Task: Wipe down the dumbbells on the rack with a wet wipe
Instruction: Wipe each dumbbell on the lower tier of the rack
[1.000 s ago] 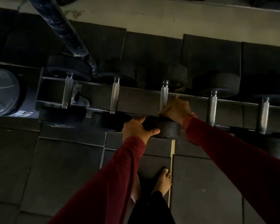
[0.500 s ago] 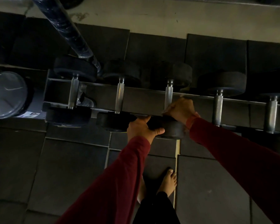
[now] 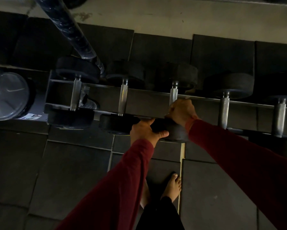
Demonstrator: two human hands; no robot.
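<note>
Several black dumbbells with knurled steel handles lie across a dark metal rack (image 3: 147,103). My left hand (image 3: 146,130) grips the near head of the third dumbbell (image 3: 176,132), thumb laid across its rim. My right hand (image 3: 181,112) sits just above that head, fingers curled round the lower end of the handle (image 3: 174,95). No wet wipe can be made out; it may be hidden under my right hand. The light is dim.
A dark padded bar (image 3: 68,25) slants down to the rack's far left. A grey round lid or plate (image 3: 6,95) lies left of the rack. More dumbbells (image 3: 224,110) continue to the right. My bare feet (image 3: 171,186) stand on dark rubber floor tiles.
The view has drifted a little. Both hands stay on the third dumbbell, and my right hand has edged slightly closer to its handle.
</note>
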